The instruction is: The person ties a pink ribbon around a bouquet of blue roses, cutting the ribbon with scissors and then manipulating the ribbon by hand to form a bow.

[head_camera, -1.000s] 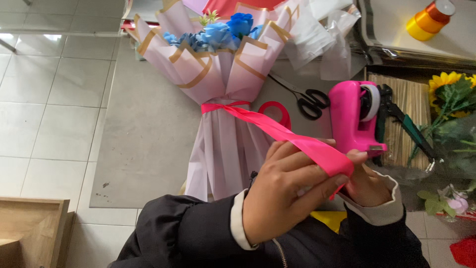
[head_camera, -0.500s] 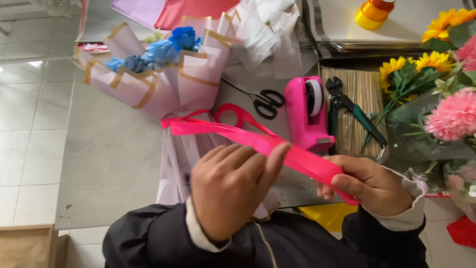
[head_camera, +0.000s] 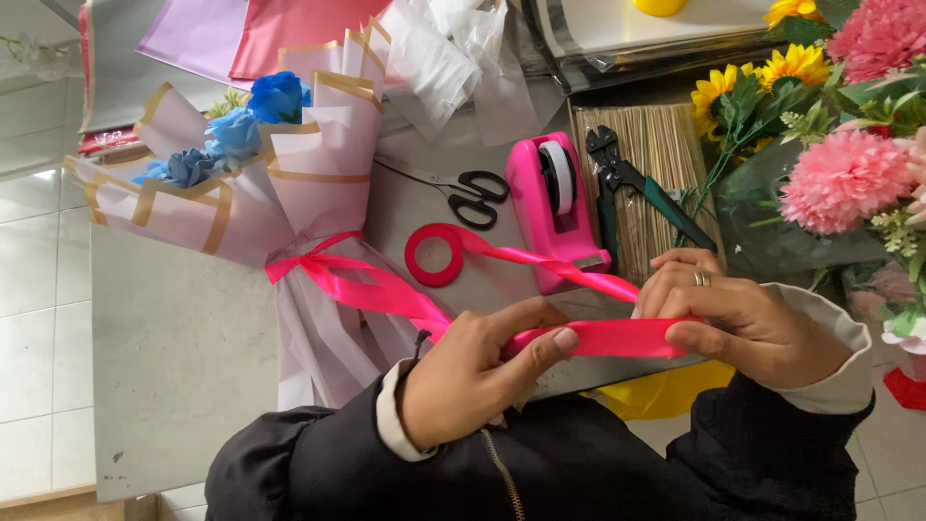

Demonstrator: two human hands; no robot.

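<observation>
Both hands have come lower and nearer since a moment ago, the ribbon [head_camera: 598, 338] now stretched flat between them. Left hand [head_camera: 473, 376] pinches one end with fingers closed on it; right hand [head_camera: 743, 323] grips the other end. It trails back to the bouquet [head_camera: 280, 183] lying on the desk [head_camera: 183, 328], beside the pink tape dispenser [head_camera: 555, 207] and scissors [head_camera: 463, 188].

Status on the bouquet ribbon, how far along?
Done: blue flowers are wrapped in pale pink paper, and the pink ribbon is already around the bouquet's neck. In hand: left hand and right hand hold a flat stretch of ribbon between them. Left: no finished bow shows; the ribbon still runs to its red spool; scissors lie unused.
</observation>
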